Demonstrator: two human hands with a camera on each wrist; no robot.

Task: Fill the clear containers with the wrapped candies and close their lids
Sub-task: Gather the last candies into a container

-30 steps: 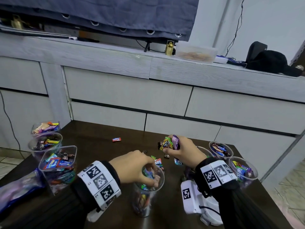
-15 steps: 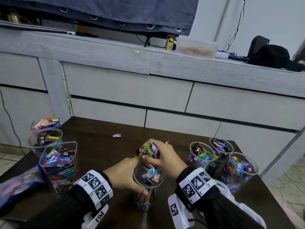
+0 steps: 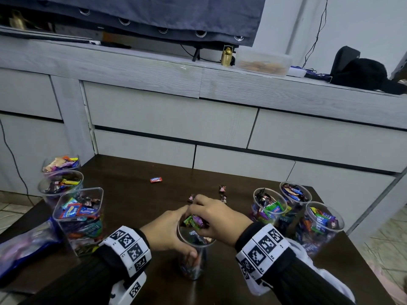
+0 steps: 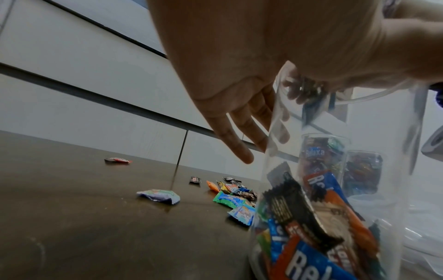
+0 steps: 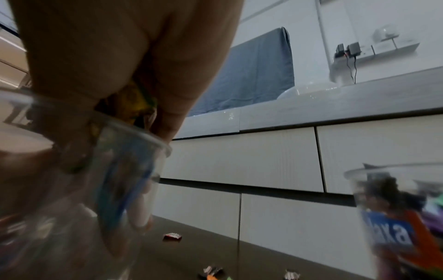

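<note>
Clear container (image 3: pixel 193 258) upright, half-full w/ candies (image 3: pixel 195 222)

Table (image 3: pixel 123 194) dark brown. Cup (image 3: pixel 193 256) clear, held by left hand (image 3: pixel 167 232); candies inside blue, orange, black, green, white "Re" lettering on a blue wrapper. Right hand (image 3: pixel 217 219) grips a bunch (image 3: pixel 195 222) of green and purple wrappers. Loose candy (image 3: pixel 156 179) red with white text. Small dark-brown candies (image 3: pixel 222 188) beyond the hands. Left jars (image 3: pixel 79 219) clear, mixed blue, red, orange, yellow wrappers. Right cups (image 3: pixel 323 223) clear, green, blue, orange, purple wrappers. Bag (image 3: pixel 24 245) blue and purple. Wristbands (image 3: pixel 127 247) white with black square marker patterns. Sleeves (image 3: pixel 88 280) black, ribbed. Cabinet (image 3: pixel 176 119) pale grey wood grain with dark gaps. Cloth (image 3: pixel 154 12) slate blue. Figurine (image 3: pixel 227 56) gold.
</note>
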